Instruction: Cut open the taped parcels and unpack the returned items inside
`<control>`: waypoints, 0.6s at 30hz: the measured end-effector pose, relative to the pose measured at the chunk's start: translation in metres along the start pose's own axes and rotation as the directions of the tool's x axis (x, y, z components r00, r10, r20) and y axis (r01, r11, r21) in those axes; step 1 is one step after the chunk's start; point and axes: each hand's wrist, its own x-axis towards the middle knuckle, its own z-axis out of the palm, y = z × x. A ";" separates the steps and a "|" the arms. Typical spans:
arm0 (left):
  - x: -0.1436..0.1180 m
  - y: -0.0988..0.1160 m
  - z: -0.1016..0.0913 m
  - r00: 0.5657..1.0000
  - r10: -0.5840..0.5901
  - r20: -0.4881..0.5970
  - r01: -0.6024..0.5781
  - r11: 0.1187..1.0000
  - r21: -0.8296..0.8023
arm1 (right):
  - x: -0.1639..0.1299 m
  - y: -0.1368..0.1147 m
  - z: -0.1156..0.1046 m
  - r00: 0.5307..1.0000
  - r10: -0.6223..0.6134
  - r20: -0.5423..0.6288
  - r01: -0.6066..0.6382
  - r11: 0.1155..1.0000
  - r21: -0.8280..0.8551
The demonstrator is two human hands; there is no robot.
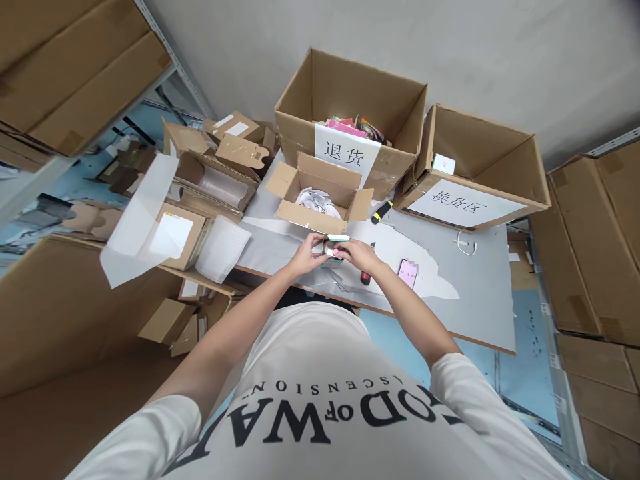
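Near the table's front edge, a small box [331, 263] stands with its white-and-green flap raised and something pale inside. My left hand [306, 256] is closed on its left side. At the box's opening, my right hand [359, 254] has its fingers pinched around something small, which they mostly cover. Just below my right hand lies a black-and-red tool [366, 276], partly hidden by the wrist. Right behind the small box sits an open carton [311, 217] with crumpled white paper [319, 200] in it.
Two large open cartons, a left one [295, 133] and a right one [520, 160], bear paper signs at the back. A yellow-and-black tool [383, 212], a phone [408, 273] and a white cable [467, 245] lie rightward. Used cartons [220, 180] pile up at left.
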 end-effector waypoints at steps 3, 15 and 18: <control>0.000 0.000 -0.001 1.000 0.009 0.028 -0.009 1.000 0.003 | 0.001 -0.002 0.000 0.999 0.003 0.039 -0.002 1.000 -0.012; 0.001 0.000 -0.001 1.000 0.019 0.009 -0.020 1.000 0.023 | -0.002 -0.010 -0.018 0.988 -0.014 0.155 0.037 0.988 -0.150; 0.002 0.000 -0.001 1.000 0.013 0.005 -0.013 1.000 0.020 | -0.006 -0.011 -0.023 0.984 -0.024 0.179 0.062 0.976 -0.211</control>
